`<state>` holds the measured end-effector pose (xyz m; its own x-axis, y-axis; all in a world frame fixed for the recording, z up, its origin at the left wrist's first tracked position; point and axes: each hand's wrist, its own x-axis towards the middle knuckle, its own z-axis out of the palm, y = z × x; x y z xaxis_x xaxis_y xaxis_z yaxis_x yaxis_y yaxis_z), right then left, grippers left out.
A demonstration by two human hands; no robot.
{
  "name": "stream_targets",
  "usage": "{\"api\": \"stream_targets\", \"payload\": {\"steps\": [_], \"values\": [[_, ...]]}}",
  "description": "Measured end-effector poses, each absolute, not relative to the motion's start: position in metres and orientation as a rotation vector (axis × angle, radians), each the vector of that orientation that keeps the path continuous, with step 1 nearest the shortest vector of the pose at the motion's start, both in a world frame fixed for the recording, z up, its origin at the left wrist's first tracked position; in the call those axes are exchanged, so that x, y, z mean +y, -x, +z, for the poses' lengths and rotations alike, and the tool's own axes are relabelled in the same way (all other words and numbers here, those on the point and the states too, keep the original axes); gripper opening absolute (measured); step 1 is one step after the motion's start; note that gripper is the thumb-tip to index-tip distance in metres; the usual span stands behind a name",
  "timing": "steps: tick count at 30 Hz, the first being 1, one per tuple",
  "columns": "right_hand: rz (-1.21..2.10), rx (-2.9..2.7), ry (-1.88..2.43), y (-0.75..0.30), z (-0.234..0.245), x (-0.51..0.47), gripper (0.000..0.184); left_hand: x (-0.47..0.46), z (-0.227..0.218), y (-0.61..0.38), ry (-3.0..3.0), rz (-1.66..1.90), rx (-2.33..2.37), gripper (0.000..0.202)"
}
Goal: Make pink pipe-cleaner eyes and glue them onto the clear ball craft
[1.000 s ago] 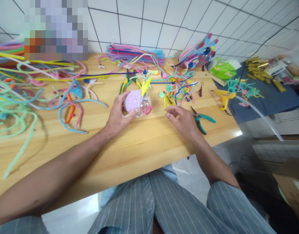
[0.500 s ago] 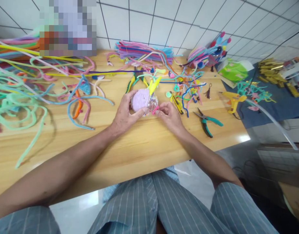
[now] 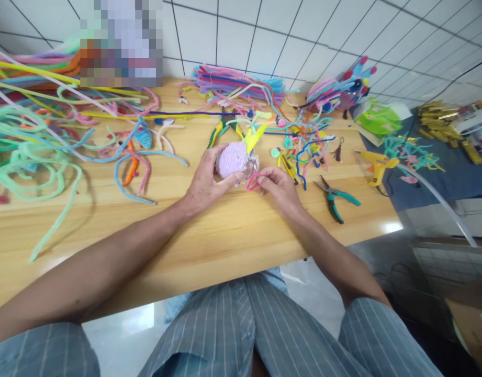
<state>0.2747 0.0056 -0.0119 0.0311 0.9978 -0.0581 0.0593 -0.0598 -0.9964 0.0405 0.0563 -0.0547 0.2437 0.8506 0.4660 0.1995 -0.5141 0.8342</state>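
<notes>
My left hand (image 3: 204, 180) wraps round a lilac pipe-cleaner ball (image 3: 233, 157) with a clear part and a yellow piece sticking up from it. It holds the ball just above the wooden table (image 3: 209, 235). My right hand (image 3: 278, 187) pinches a small pink pipe-cleaner loop (image 3: 252, 181) at the ball's lower right side. Both hands are closed.
Teal-handled pliers (image 3: 335, 196) lie right of my right hand. A yellow glue gun (image 3: 376, 165) sits at the table's right end. Yellow-green pliers (image 3: 221, 131) lie behind the ball. Loose pipe cleaners (image 3: 36, 152) cover the left and back. A colourful finished figure (image 3: 337, 91) stands back right.
My right hand moved left from near the teal pliers to the ball and took hold of the pink loop. The left hand kept its grip on the ball.
</notes>
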Motion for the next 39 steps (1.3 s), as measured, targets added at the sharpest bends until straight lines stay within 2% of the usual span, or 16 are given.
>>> {"api": "stream_targets", "payload": {"steps": [6,14,18,30,39], "values": [[1.192,-1.155,1.262,-0.278,0.007,0.002,0.032,0.057,-0.052,-0.039,-1.882,1.293,0.929,0.084],[0.867,-1.263,1.148,-0.268,0.024,0.005,0.022,0.056,-0.05,-0.038,-1.854,1.265,0.948,0.084],[0.798,-1.279,1.177,-0.263,0.018,0.004,0.026,0.056,-0.051,-0.039,-1.836,1.257,0.937,0.087],[0.859,-1.229,1.232,-0.267,0.007,0.0,0.041,0.053,-0.05,-0.039,-1.823,1.263,0.945,0.086],[0.882,-1.195,1.192,-0.266,0.004,0.002,0.043,0.053,-0.055,-0.04,-1.799,1.255,0.954,0.09]]}}
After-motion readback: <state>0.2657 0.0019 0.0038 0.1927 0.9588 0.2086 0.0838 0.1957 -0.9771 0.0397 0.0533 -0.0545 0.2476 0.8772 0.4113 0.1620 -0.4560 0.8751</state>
